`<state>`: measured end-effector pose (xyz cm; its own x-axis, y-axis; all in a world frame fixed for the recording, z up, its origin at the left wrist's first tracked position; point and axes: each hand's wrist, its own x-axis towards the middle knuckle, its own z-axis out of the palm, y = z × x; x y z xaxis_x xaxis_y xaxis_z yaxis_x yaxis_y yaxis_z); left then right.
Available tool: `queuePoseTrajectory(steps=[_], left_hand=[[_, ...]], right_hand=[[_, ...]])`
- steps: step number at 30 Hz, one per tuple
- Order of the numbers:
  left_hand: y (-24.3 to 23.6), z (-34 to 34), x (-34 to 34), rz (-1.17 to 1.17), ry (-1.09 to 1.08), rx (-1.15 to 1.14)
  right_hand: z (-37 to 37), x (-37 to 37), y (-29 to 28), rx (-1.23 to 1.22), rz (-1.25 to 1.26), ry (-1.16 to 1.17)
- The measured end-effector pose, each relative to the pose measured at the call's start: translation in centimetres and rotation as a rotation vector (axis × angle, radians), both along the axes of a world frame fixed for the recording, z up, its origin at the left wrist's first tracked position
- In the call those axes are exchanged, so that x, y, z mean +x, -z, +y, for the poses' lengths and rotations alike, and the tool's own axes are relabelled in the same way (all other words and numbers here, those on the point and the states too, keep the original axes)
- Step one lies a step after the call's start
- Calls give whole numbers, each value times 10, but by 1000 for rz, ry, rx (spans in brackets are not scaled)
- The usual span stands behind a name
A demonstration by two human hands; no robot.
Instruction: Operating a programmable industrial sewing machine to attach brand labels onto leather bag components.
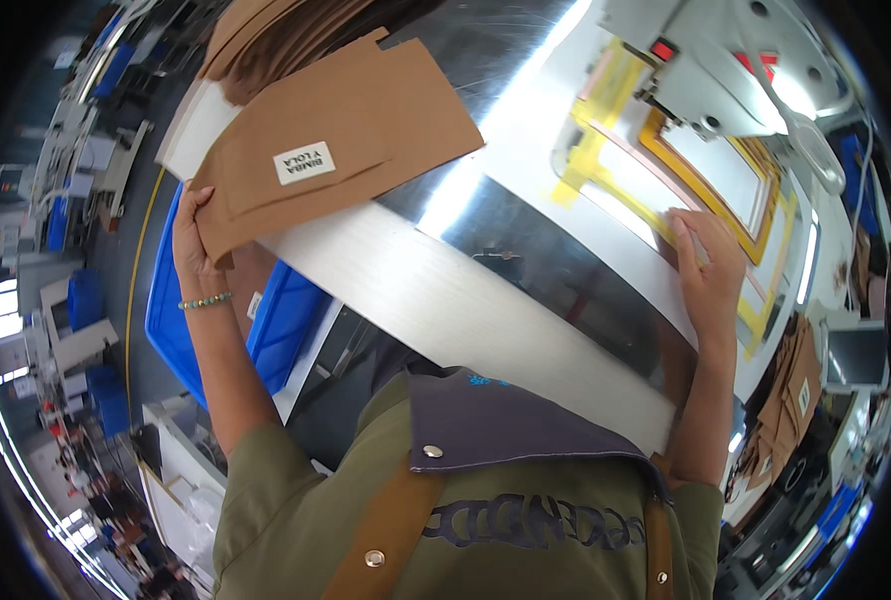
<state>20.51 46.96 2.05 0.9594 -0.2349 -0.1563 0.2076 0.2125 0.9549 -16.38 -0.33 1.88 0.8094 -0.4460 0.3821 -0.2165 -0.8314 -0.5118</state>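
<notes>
My left hand [198, 235] grips the left edge of a brown fabric panel [366, 125], its fingers closed on the cloth. A white label [304, 163] sits on the panel near a slanting fold or seam. The panel is held up over the metal table's left end, beside a stack of similar brown pieces [266, 40]. At the right, my right hand [714, 270] is at a flat sewing template with yellow tape [631, 205], beside an orange-yellow frame [761, 215]. Its fingers are curled in; whatever they may hold is hidden.
A white sewing machine head [726, 65] stands over the frame at the upper right. Below my left hand is a blue bin [291, 325] with brown pieces. More brown labelled pieces [791, 390] hang at the right, near a small screen [856, 357]. The metal table edge [506, 320] runs before me.
</notes>
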Motion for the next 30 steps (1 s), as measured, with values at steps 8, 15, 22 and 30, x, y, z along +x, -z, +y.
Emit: queuePoseTrajectory(steps=[8,15,22,30], left_hand=[[44,203,-6,-236,-380,163],[182,311,-20,-5,-589,694],[232,346,-20,122,-440,1749],[246,257,33,387,144,1356]], right_hand=[[6,2,-1,-20,55,-37],[6,0,-1,2,69,-47],[6,0,2,-67,90,-60],[9,2,2,-104,92,-64]])
